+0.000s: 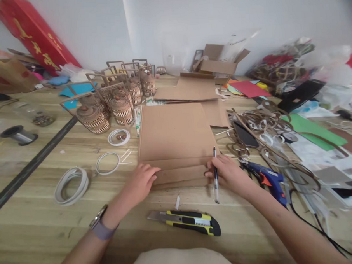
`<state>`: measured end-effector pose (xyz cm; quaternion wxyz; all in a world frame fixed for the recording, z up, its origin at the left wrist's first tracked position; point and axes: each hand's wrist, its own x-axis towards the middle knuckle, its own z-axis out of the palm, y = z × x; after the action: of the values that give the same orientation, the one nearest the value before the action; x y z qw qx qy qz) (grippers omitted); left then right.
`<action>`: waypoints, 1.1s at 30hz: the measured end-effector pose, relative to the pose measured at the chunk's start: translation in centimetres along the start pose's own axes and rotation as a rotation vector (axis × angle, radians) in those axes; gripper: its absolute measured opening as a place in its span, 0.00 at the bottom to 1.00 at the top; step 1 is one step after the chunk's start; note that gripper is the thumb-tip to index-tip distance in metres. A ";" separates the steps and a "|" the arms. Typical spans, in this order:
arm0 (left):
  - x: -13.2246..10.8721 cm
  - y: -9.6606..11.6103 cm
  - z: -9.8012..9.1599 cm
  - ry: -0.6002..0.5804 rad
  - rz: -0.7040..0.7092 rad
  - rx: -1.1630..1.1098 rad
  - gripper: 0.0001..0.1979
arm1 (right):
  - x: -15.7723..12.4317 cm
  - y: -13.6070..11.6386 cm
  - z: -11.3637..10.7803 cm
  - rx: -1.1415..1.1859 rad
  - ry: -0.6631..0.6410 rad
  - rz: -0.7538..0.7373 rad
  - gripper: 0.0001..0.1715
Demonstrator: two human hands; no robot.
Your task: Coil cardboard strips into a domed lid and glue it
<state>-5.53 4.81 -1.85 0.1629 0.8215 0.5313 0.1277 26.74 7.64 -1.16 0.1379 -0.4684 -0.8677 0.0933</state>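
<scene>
A large brown cardboard sheet [176,132] lies flat on the wooden table, with a narrower cardboard strip [179,175] along its near edge. My left hand [141,180] rests at the strip's left end, fingers apart and pointing right. At the right end is my right hand [224,170], its fingers closed round a black pen [215,175] that stands roughly upright in the view; the fingertips also touch the cardboard. Nearer to me lies a yellow and black utility knife [188,221] with its blade out to the left.
Woven lidded baskets [122,109] stand at the back left. White rolls [71,186] lie on the left. A blue glue gun [268,178], brown coils [257,118] and a dark phone [244,133] are on the right. More cardboard [188,88] lies behind the sheet.
</scene>
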 end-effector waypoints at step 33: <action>-2.4 -0.1 2.0 -0.031 -0.043 0.204 0.19 | 8.0 -7.7 4.3 -0.011 -0.200 -0.067 0.04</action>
<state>-5.80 2.41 -3.79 0.0892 0.8242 0.5564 0.0565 15.07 9.99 -1.79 0.0509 -0.4282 -0.8928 0.1301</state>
